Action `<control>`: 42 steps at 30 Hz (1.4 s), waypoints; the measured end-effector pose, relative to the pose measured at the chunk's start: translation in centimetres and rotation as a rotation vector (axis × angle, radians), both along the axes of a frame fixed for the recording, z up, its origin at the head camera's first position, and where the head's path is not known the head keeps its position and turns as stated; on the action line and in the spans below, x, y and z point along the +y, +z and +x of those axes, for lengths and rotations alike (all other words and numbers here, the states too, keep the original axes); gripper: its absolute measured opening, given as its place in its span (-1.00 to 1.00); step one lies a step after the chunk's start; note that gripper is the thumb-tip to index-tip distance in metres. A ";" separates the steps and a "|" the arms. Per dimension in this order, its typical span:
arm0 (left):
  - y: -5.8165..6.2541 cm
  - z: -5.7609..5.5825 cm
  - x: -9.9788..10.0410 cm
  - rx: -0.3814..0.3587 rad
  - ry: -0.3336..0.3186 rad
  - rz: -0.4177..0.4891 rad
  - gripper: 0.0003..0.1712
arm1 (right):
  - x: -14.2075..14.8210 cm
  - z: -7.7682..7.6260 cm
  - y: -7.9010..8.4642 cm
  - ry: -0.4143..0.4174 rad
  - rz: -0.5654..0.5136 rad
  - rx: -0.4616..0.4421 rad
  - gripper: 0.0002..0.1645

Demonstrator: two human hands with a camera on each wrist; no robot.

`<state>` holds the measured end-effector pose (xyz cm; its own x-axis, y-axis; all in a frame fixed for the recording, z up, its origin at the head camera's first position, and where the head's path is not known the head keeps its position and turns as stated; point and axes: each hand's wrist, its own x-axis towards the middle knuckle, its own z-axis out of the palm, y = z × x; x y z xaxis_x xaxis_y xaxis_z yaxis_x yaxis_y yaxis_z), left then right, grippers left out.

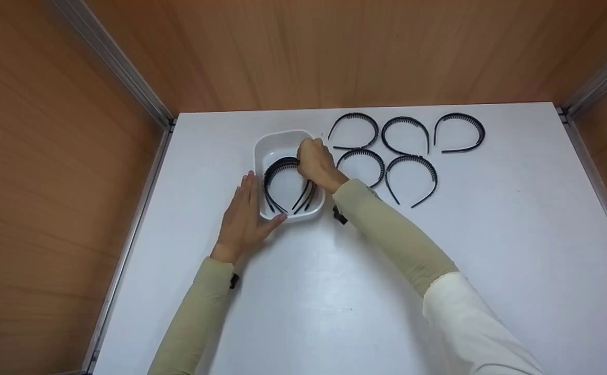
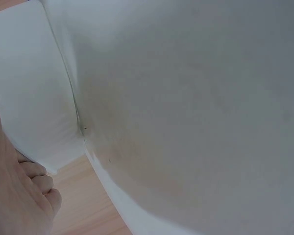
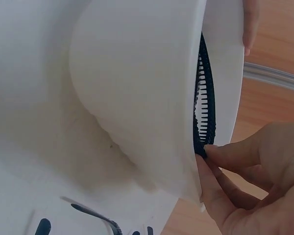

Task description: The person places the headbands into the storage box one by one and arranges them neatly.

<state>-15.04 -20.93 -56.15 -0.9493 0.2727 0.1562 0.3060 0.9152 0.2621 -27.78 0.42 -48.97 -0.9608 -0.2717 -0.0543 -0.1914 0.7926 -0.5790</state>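
Near the centre of the head view, the right hand [image 1: 315, 161] pinches a black headband [image 3: 212, 98] between thumb and fingertip at the right rim of the white container [image 1: 282, 133]. The left hand [image 1: 240, 216], fingers straight, lies along the container's left side, a sensible brace against sliding on the worktop [image 1: 517, 234]. Good handling here probably means a light, sure pinch, the teeth kept from snagging the headbands nested inside [image 1: 268, 179], and a wrist lifted clear of the five loose headbands [image 1: 482, 135] at the upper right, one partly hidden behind it
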 end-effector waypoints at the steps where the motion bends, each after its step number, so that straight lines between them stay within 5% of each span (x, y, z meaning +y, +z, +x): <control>1: 0.0 0.0 0.0 -0.003 0.000 -0.001 0.40 | 0.0 0.0 0.0 -0.004 -0.001 -0.004 -0.59; 15: 0.0 0.0 0.0 -0.035 0.009 0.012 0.41 | -0.3 0.1 -0.1 -0.003 0.008 0.000 -0.52; 24: 0.0 0.1 0.0 -0.011 0.003 0.034 0.41 | -0.5 0.5 -0.1 0.024 0.073 0.039 -0.83; 42: 0.0 0.0 0.1 -0.016 -0.004 0.031 0.40 | -0.3 0.7 0.1 0.043 0.088 0.012 -0.88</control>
<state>-15.06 -20.86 -56.17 -0.9507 0.2715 0.1497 0.3050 0.9054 0.2953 -27.12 0.09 -48.84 -0.9491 -0.3076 -0.0686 -0.2328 0.8310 -0.5052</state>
